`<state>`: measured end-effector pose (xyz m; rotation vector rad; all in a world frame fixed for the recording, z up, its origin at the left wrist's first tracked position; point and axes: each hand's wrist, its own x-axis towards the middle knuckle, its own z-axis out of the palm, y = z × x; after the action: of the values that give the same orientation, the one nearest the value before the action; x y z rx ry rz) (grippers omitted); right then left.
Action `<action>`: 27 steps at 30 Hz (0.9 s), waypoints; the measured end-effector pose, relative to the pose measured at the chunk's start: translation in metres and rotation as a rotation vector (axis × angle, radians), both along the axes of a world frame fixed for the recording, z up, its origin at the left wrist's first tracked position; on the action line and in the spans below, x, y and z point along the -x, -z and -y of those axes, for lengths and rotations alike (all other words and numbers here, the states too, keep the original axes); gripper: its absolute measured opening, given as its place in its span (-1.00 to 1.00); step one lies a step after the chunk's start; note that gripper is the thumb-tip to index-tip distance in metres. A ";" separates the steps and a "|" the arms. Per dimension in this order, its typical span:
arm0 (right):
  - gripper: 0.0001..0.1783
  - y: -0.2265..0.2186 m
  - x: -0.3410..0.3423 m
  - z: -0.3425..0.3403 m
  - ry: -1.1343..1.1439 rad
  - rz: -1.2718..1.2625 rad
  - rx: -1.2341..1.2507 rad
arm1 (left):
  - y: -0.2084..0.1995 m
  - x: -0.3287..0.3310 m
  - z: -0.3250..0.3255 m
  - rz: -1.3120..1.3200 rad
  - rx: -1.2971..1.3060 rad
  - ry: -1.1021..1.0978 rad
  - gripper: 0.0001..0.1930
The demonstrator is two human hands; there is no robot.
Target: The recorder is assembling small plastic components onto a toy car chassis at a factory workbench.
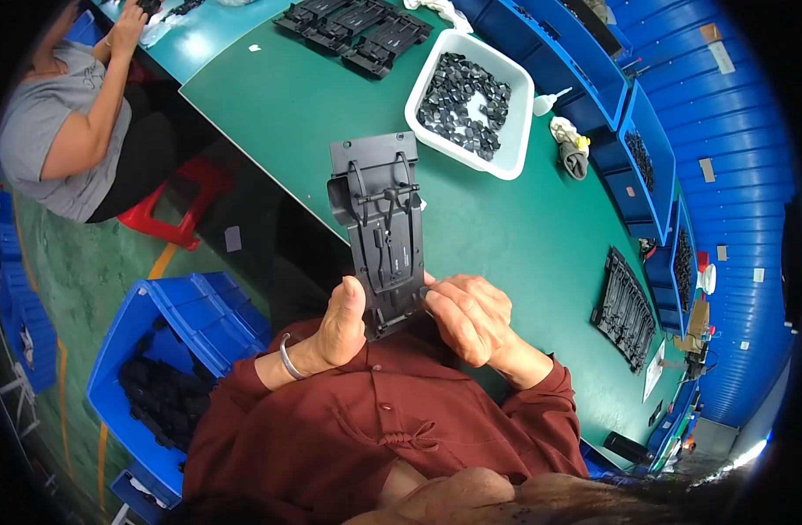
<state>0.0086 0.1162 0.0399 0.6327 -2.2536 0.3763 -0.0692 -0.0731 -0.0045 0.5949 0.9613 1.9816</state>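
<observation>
A long black moulded plastic panel [385,236], with ribs, rods and screw holes on its face, is tilted up in front of my chest. My left hand [338,325] holds its lower left edge, thumb up along the side and the other fingers hidden behind. My right hand [471,317] is closed at the lower right edge, its fingertips pinched against the panel. Something small and dark shows at those fingertips, but its kind is too small to tell. Beyond the panel, a white plastic tub [522,144] holds many small black plastic clips [458,87].
Several similar panels [357,35] lie at the table's far side; another ribbed black part [626,311] lies at right. Blue bins [636,166] line the right edge, near a rolled glove [572,149]. A blue crate [138,324] stands at left. A co-worker [68,131] sits far left.
</observation>
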 end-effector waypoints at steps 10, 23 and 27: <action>-0.67 -0.001 0.001 0.000 0.001 0.010 -0.008 | 0.003 0.000 0.001 0.001 -0.009 0.007 -0.04; -0.66 0.000 0.003 0.000 0.003 0.029 0.009 | 0.001 -0.001 -0.003 0.012 -0.074 -0.083 -0.15; -0.67 0.000 0.002 -0.001 -0.002 0.055 0.015 | 0.002 -0.002 -0.002 0.021 -0.065 -0.085 -0.16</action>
<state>0.0069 0.1168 0.0396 0.6235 -2.3001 0.4162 -0.0672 -0.0706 -0.0064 0.5762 0.9262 2.0972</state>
